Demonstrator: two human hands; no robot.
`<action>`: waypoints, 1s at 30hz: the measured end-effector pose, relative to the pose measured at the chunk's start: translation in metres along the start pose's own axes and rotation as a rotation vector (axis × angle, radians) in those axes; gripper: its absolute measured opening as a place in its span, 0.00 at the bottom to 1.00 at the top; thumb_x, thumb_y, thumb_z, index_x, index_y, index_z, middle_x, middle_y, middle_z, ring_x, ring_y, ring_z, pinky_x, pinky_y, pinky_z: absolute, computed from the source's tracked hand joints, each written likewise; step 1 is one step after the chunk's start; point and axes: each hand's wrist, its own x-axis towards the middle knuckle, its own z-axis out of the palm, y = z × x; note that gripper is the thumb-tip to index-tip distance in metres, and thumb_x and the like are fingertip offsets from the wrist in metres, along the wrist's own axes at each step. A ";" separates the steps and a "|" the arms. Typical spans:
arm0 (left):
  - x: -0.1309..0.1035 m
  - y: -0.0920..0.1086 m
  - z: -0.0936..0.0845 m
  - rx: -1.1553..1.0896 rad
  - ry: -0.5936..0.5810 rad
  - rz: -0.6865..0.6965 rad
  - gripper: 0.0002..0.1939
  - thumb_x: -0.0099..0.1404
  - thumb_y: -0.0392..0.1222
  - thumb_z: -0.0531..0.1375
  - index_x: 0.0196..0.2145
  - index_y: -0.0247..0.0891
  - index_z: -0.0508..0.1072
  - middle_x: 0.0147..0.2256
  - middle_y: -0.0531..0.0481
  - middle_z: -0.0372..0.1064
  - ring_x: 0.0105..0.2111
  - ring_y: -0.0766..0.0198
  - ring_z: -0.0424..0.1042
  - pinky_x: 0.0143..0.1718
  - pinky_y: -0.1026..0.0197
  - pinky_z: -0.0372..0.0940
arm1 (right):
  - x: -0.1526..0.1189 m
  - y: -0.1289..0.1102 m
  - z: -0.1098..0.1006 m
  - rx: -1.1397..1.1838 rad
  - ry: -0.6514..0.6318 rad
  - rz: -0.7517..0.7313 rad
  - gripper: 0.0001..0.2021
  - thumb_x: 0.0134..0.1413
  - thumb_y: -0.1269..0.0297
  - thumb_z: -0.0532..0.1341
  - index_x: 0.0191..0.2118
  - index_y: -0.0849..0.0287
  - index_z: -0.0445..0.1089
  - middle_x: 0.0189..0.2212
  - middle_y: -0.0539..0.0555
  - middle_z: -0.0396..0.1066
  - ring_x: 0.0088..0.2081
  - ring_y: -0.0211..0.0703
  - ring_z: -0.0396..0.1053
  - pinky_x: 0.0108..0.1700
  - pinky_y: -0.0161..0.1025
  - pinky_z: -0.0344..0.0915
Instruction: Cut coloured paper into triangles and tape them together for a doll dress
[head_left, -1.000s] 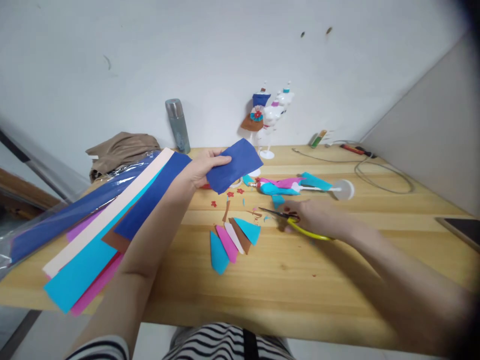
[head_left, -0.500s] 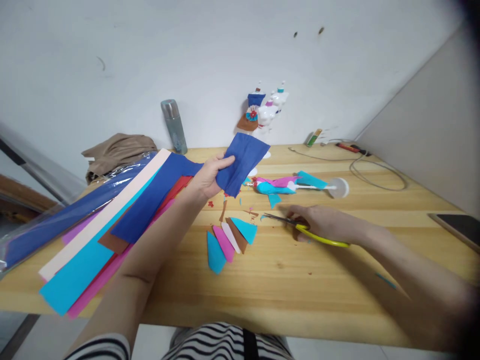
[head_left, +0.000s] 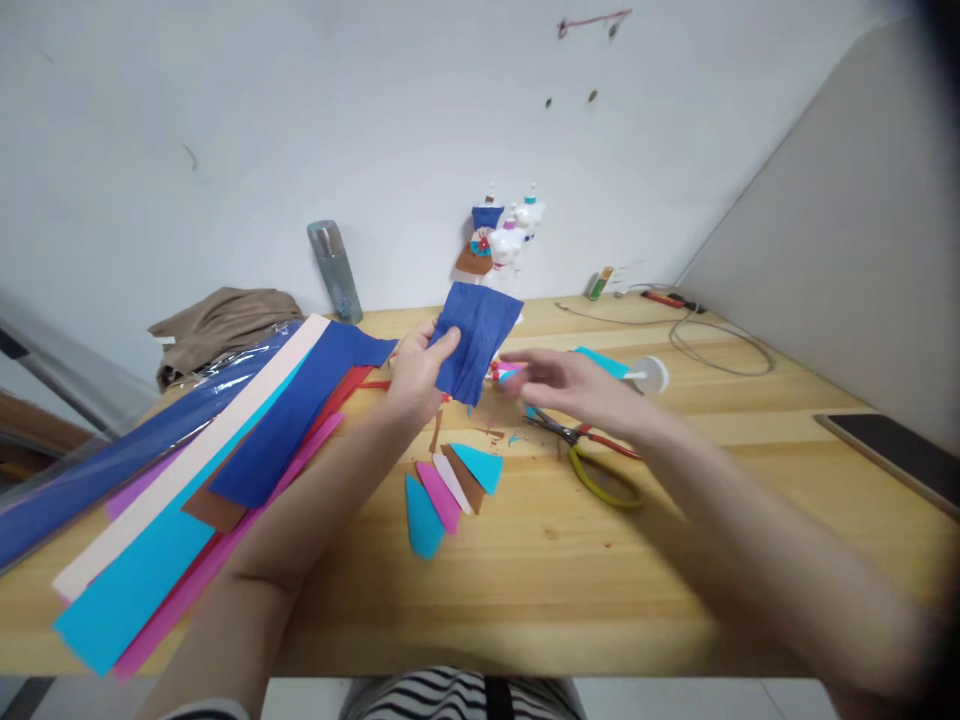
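A piece of dark blue paper (head_left: 480,340) is pinched in my left hand (head_left: 420,372), thumb on top, raised over the table. My right hand (head_left: 555,385) hovers just right of the paper, fingers apart and holding nothing. Below it, scissors with red and yellow handles (head_left: 606,485) lie on the wood. Cut petal-shaped pieces in blue, pink, white and brown (head_left: 451,480) are fanned out nearer me. Behind my right hand lies a paper-dressed figure, partly hidden, with a white round base (head_left: 651,376).
Long coloured paper strips (head_left: 150,530) cover the left side beside brown cloth (head_left: 221,325). A flask (head_left: 334,270) and small decorated figures (head_left: 499,235) stand by the wall. A cable (head_left: 679,345) and a phone (head_left: 892,450) are at the right.
My right hand has let go of the scissors, which now rest on the table, and has moved up and left toward the blue paper. The camera view has shifted slightly.
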 end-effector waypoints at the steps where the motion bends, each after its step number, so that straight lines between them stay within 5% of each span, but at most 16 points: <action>1: -0.001 0.000 0.001 0.024 0.011 0.029 0.10 0.62 0.43 0.70 0.41 0.41 0.75 0.36 0.51 0.81 0.37 0.57 0.81 0.42 0.56 0.75 | 0.009 -0.009 0.010 0.203 0.006 -0.030 0.30 0.58 0.45 0.65 0.62 0.54 0.71 0.46 0.59 0.82 0.45 0.54 0.79 0.47 0.48 0.74; 4: -0.002 0.002 0.000 0.086 0.056 0.119 0.12 0.60 0.46 0.71 0.37 0.42 0.74 0.32 0.53 0.78 0.35 0.59 0.80 0.40 0.58 0.73 | 0.041 -0.026 0.034 0.513 0.179 -0.018 0.27 0.43 0.43 0.74 0.47 0.53 0.74 0.40 0.56 0.80 0.40 0.53 0.77 0.45 0.49 0.74; 8: 0.003 0.011 -0.011 0.131 0.067 0.214 0.14 0.55 0.44 0.74 0.32 0.40 0.74 0.29 0.55 0.77 0.30 0.64 0.76 0.37 0.62 0.72 | 0.072 -0.021 0.046 0.639 0.324 -0.013 0.26 0.33 0.43 0.78 0.33 0.52 0.70 0.27 0.52 0.75 0.32 0.49 0.71 0.40 0.49 0.72; 14: 0.011 0.020 -0.023 0.176 -0.081 0.133 0.20 0.47 0.47 0.79 0.32 0.37 0.77 0.27 0.52 0.79 0.27 0.62 0.77 0.34 0.60 0.74 | 0.073 -0.008 0.035 0.567 0.339 -0.066 0.24 0.35 0.44 0.77 0.29 0.52 0.67 0.24 0.48 0.68 0.28 0.42 0.64 0.36 0.44 0.68; 21: 0.009 0.025 -0.025 0.177 -0.106 0.090 0.17 0.54 0.47 0.77 0.31 0.36 0.76 0.24 0.52 0.75 0.21 0.66 0.72 0.28 0.63 0.70 | 0.067 -0.006 0.016 0.378 0.293 -0.026 0.22 0.47 0.38 0.70 0.32 0.49 0.66 0.26 0.52 0.67 0.30 0.49 0.66 0.33 0.47 0.65; 25: 0.010 0.031 -0.027 0.149 -0.112 0.170 0.18 0.51 0.47 0.79 0.31 0.36 0.78 0.24 0.53 0.75 0.23 0.67 0.73 0.30 0.64 0.70 | 0.066 -0.008 0.020 0.459 0.234 -0.096 0.22 0.44 0.40 0.74 0.34 0.50 0.72 0.25 0.50 0.71 0.26 0.45 0.67 0.31 0.46 0.67; 30: 0.010 0.039 -0.032 0.189 -0.204 0.212 0.18 0.50 0.46 0.78 0.36 0.35 0.82 0.31 0.50 0.80 0.29 0.63 0.77 0.38 0.60 0.73 | 0.066 -0.009 0.024 0.673 0.305 -0.163 0.17 0.36 0.49 0.78 0.30 0.50 0.76 0.21 0.47 0.72 0.22 0.40 0.65 0.27 0.43 0.65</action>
